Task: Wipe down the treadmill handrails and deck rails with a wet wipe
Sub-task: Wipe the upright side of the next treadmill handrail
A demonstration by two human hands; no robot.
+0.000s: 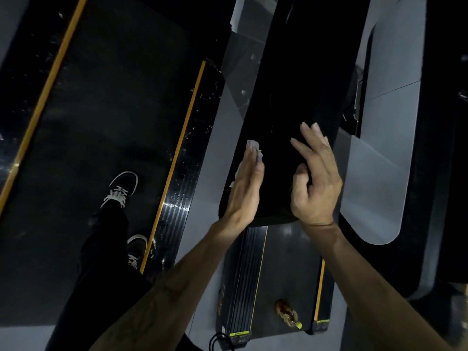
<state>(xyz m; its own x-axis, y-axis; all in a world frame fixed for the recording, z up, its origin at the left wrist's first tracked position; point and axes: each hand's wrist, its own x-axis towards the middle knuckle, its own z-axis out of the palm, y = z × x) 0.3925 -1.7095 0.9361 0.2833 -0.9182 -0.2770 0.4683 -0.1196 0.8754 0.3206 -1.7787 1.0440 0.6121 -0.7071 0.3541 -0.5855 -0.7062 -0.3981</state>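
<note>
Head view: I see the left hand's point(247, 183) fingers straight and pressed together, flat against a crumpled white wet wipe point(253, 152), pinning it to the left edge of a broad black treadmill panel point(286, 102). Wipe pokes out past the fingertips. Right hand point(315, 181) sits at the panel's right side, fingers spread and loosely extended, thumb curled in; whether it touches, I cannot tell. Both forearms reach forward, bare. Below: second treadmill's deck rail point(249, 279) with yellow trim, a bottle point(288, 314) lying on its belt. Left: sneakers point(122, 187) on the neighbouring belt.
</note>
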